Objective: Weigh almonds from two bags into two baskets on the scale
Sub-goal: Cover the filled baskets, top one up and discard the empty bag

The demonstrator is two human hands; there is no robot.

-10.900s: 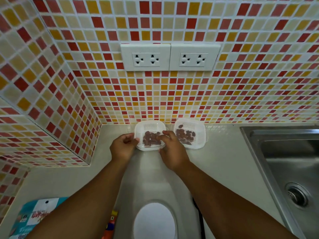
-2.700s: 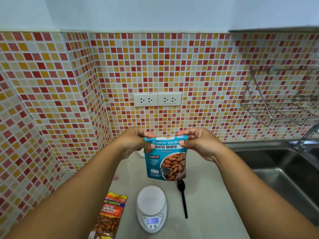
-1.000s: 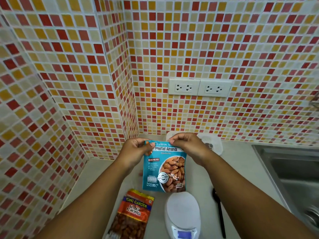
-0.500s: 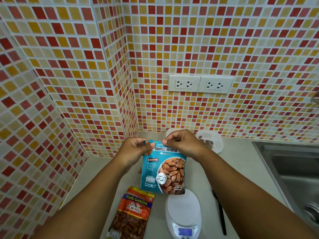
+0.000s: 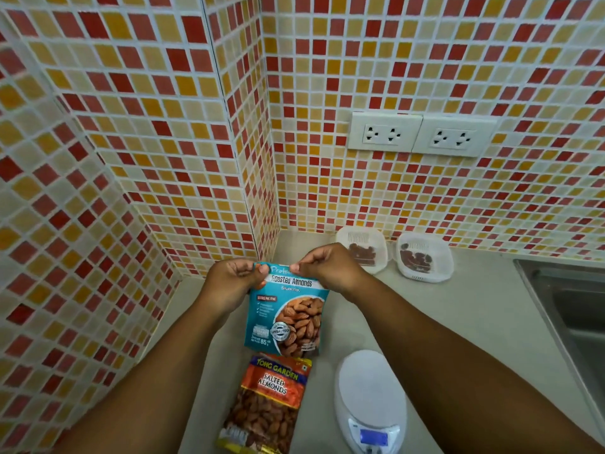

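Observation:
A teal bag of roasted almonds (image 5: pixel 288 317) hangs upright above the counter. My left hand (image 5: pixel 230 283) pinches its top left corner and my right hand (image 5: pixel 327 268) pinches its top edge. An orange bag of salted almonds (image 5: pixel 268 404) lies flat on the counter just below it. A white digital scale (image 5: pixel 371 396) with a lit blue display stands to the right of that bag, its plate bare. Two white plastic baskets hold almonds against the back wall: the left basket (image 5: pixel 363 250) partly behind my right hand, the right basket (image 5: pixel 424 258) beside it.
A steel sink (image 5: pixel 569 309) is sunk into the counter at the right edge. Tiled walls close in the corner at the left and back. Two white socket plates (image 5: pixel 420 134) sit on the back wall above the baskets.
The view has shifted so both baskets show in full and the black spoon is out of sight. My hands still pinch the teal bag's top, now closer together.

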